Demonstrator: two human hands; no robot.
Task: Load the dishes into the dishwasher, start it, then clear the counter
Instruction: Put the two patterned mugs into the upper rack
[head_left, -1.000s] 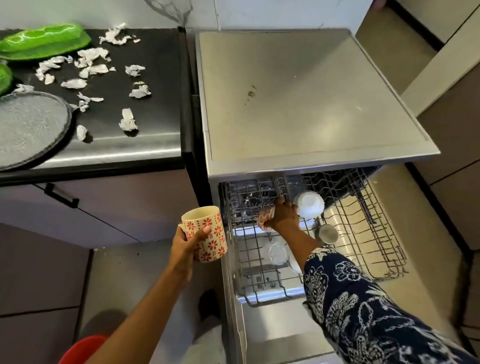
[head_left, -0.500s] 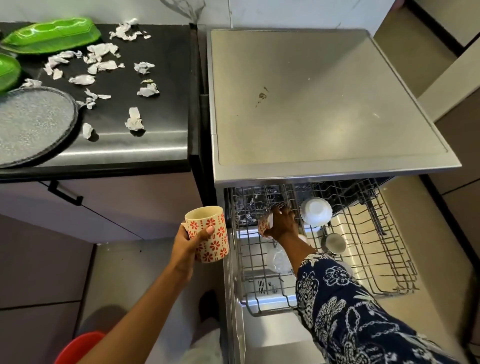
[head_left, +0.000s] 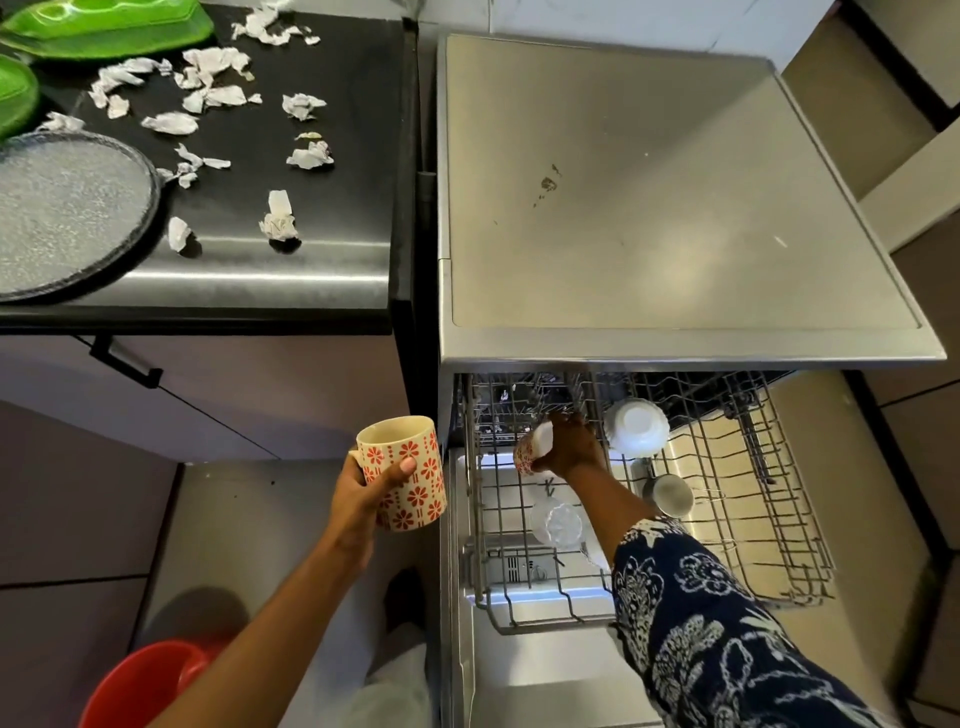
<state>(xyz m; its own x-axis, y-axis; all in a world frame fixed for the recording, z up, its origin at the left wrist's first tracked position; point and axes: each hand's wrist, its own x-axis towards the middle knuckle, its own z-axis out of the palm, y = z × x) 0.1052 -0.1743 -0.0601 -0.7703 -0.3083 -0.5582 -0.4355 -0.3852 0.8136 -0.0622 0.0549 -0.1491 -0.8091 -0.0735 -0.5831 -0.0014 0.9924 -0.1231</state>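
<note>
Moved: the second mug (head_left: 532, 452) has been tipped a bit more since a second ago, so its white bottom is now shown.
Right hand (head_left: 571, 447): wrapped round the second mug, at the back left of the pulled-out rack (head_left: 753, 519).
Left hand (head_left: 363, 499): the first mug (head_left: 410, 473) is gripped upright in the air, left of the dishwasher (head_left: 649, 208).
Rack: a white bowl (head_left: 636, 426) is turned upside down just beside the right hand; a steel cup (head_left: 670, 493) is seen nearer.
Counter (head_left: 337, 156): paper bits (head_left: 280, 218) and a grey plate (head_left: 67, 208) are left on it.
</note>
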